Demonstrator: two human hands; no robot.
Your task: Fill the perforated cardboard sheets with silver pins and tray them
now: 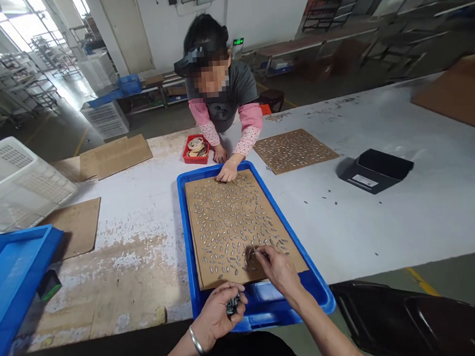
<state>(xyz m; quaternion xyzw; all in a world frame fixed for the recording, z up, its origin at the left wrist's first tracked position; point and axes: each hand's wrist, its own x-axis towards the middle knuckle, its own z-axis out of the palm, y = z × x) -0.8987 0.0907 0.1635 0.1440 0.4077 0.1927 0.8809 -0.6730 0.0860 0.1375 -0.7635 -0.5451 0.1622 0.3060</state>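
Cupped over the near edge of a blue tray [188, 246], my left hand [223, 309] holds a clump of small dark metal pieces [232, 305]. My right hand [277, 267] is above the cardboard sheet [212, 280] in the tray, its thumb and fingertips pinched together over the near right part. Whatever sits between those fingertips is too small to make out. Many small, shiny, oval metal pieces [228, 222] lie spread over the cardboard. At the tray's far end, a co-worker's hand [227, 171] touches the sheet.
Across the table [142, 206] a co-worker [223, 87] leans in beside a red box [196, 150]. Another piece-covered cardboard sheet [296, 149] and a black folded box [377, 169] lie to the right. On the left are a white crate [16, 182] and a blue bin [20, 269].
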